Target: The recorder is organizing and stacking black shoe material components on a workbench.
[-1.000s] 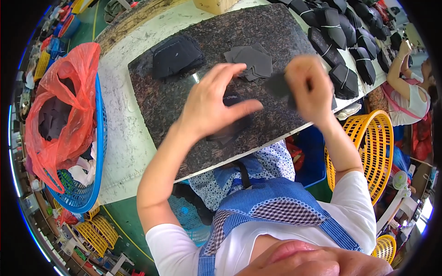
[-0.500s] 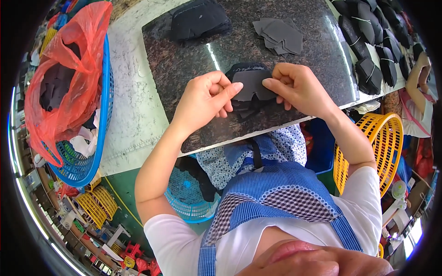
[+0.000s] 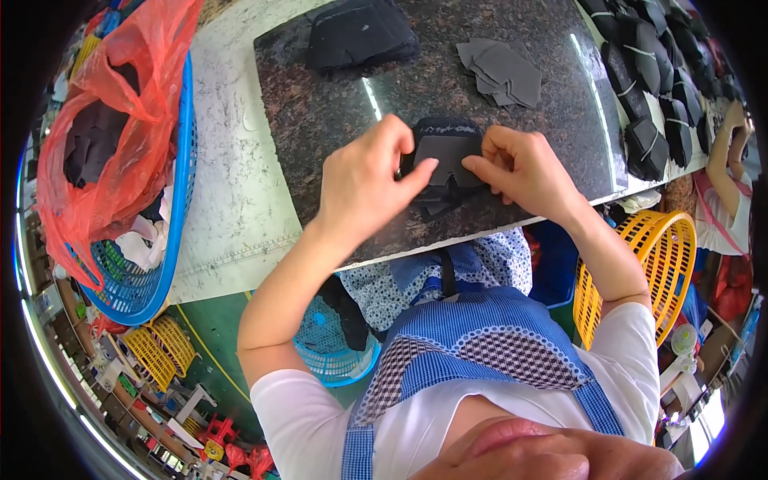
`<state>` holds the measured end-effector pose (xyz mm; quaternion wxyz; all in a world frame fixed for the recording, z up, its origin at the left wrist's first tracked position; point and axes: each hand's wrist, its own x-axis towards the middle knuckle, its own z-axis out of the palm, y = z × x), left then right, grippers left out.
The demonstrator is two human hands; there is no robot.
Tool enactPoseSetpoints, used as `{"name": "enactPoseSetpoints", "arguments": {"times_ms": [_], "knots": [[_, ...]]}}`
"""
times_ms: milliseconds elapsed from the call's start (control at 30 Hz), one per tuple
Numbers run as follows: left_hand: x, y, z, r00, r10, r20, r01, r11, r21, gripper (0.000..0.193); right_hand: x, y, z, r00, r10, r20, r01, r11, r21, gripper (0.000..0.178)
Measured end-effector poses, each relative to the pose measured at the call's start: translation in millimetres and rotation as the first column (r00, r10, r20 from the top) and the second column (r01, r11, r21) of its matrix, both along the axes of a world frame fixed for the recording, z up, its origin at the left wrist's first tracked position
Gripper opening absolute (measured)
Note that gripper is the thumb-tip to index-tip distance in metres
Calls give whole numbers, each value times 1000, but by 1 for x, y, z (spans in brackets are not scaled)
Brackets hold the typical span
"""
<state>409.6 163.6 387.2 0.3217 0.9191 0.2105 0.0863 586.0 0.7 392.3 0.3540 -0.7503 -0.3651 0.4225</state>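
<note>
A dark grey, thin flat piece (image 3: 450, 150) with a small notch in its near edge lies over a pile of black cut pieces (image 3: 448, 126) on the dark speckled stone slab (image 3: 320, 152). My left hand (image 3: 370, 178) is closed at the piece's left edge, thumb on top and fingers bent by the pile's side. At the right edge, my right hand (image 3: 524, 168) pinches the same piece between thumb and curled fingers. Further back on the slab are a fanned stack of grey pieces (image 3: 502, 72) and a taller black stack (image 3: 364, 36).
A blue basket (image 3: 186, 152) with a red plastic bag (image 3: 72, 136) stands on the left. Tied black bundles (image 3: 644, 148) line the far right. Below the table edge are a yellow basket (image 3: 624, 264) and a light blue basket (image 3: 328, 360). Another person's arm (image 3: 724, 136) shows at right.
My left hand has turned, its fingers moving forward along the pile's left side. My right hand keeps its pinch. The grey piece sits flatter over the pile, and the whole view has shifted slightly.
</note>
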Motion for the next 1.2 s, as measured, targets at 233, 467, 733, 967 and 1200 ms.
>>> {"name": "enactPoseSetpoints", "arguments": {"times_ms": [233, 467, 733, 967, 1200], "knots": [[-14, -49, -28, 902, -429, 37, 411, 883, 227, 106, 51, 45, 8, 937, 137, 321, -226, 939, 259, 21], [-20, -29, -13, 913, -342, 221, 311, 936, 164, 88, 43, 157, -20, 586, -64, 808, -598, 638, 485, 21], [16, 72, -7, 935, -163, 316, -54, 814, 579, 52, 51, 180, 1, 933, 94, 348, -221, 911, 347, 27], [32, 70, -15, 942, -168, 292, -39, 806, 591, 52, 60, 179, -11, 992, -81, 92, 46, 944, 328, 28], [36, 86, -9, 950, -79, 302, -48, 920, 390, 44, 50, 82, 43, 620, -554, 555, -226, 551, 803, 20]]}}
